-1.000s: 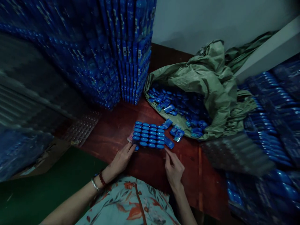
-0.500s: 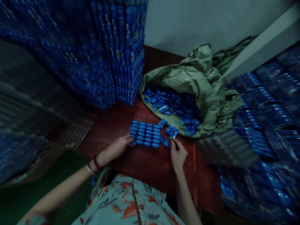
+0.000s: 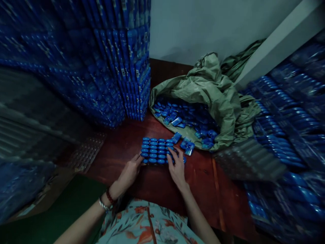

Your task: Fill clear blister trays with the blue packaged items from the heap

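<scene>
A tray of small glossy blue packs [image 3: 157, 151], set out in rows, lies in front of me on the red-brown table. My left hand [image 3: 132, 166] closes its fingers on the tray's left edge. At the right end, my right hand [image 3: 176, 163] grips with bent fingers over the last packs and the thumb at the near side; what lies beneath these fingers is hidden. Loose blue packs [image 3: 188, 146] lie just beyond my right hand. Behind them a green cloth sack [image 3: 203, 84] lies with its mouth toward me, many similar blue packs [image 3: 176, 121] inside.
Tall stacks of blue packs [image 3: 137, 67] rise at the left back, and more stacked packs [image 3: 279, 128] stand at the right. Clear empty trays [image 3: 87, 150] lie at the left, with a stack of ridged plastic trays [image 3: 250, 161] at the right. The red-brown table [image 3: 157, 183] runs beneath.
My right hand has left the loose blue packs and moved left onto the tray's right end. My left hand stays at the left edge. The camera view has shifted slightly.
</scene>
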Action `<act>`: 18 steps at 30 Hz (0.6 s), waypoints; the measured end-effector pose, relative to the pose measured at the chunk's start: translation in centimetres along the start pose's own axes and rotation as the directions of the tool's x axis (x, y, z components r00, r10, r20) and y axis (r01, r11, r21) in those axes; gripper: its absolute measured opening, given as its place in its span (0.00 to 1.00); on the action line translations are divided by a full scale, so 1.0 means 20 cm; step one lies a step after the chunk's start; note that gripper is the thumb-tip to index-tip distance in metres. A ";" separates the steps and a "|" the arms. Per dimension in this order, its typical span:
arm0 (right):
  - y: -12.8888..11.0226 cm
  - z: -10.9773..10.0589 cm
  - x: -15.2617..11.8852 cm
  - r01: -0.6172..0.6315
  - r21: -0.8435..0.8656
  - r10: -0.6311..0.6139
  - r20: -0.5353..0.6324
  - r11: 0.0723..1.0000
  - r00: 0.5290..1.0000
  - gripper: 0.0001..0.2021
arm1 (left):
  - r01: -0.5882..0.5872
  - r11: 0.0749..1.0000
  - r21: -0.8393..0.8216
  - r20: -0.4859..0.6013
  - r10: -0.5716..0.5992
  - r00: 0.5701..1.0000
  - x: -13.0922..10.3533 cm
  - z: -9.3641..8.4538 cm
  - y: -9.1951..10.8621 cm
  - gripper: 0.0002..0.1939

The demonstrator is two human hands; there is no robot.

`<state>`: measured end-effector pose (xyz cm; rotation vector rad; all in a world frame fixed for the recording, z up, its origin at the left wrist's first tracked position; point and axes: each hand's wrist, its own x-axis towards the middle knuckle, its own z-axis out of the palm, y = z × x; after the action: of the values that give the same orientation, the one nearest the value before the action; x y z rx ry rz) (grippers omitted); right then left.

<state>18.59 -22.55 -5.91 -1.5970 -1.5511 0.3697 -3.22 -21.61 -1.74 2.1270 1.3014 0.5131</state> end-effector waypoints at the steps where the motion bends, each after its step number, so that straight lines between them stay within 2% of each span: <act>1: 0.00 0.01 0.00 -0.003 -0.007 0.003 -0.010 1.000 1.000 0.17 | 0.010 0.998 0.059 0.016 -0.010 1.000 0.00 0.01 0.01 0.16; 5: -0.01 0.02 -0.03 -0.010 -0.014 0.010 -0.023 1.000 1.000 0.17 | 0.005 0.947 0.322 0.155 -0.058 0.986 0.01 0.02 0.03 0.16; 8: -0.01 -0.01 0.00 -0.009 -0.005 0.009 -0.016 1.000 1.000 0.17 | -0.047 0.914 0.403 0.196 -0.036 0.980 0.03 0.01 0.00 0.12; 10: 0.02 -0.07 0.06 0.006 -0.014 -0.006 -0.046 1.000 0.999 0.17 | -0.060 0.898 0.435 0.128 0.004 0.992 0.03 0.00 -0.03 0.09; 12: 0.05 -0.13 0.15 0.037 -0.042 -0.040 -0.072 0.998 0.997 0.16 | -0.027 0.888 0.460 0.005 0.029 1.000 0.04 -0.02 -0.05 0.17; 15: 0.09 -0.20 0.29 0.078 -0.060 -0.082 -0.062 0.995 0.995 0.16 | 0.017 0.908 0.419 -0.179 0.065 0.982 0.08 -0.01 -0.04 0.31; 18: 0.07 -0.16 0.37 0.099 -0.031 -0.100 -0.040 0.995 0.994 0.18 | -0.026 0.939 0.343 -0.244 0.116 0.963 0.18 0.03 -0.03 0.35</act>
<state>23.16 -16.82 -2.44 -1.5329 -1.6038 0.2591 -1.59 -18.36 -2.57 2.4603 1.5540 0.6589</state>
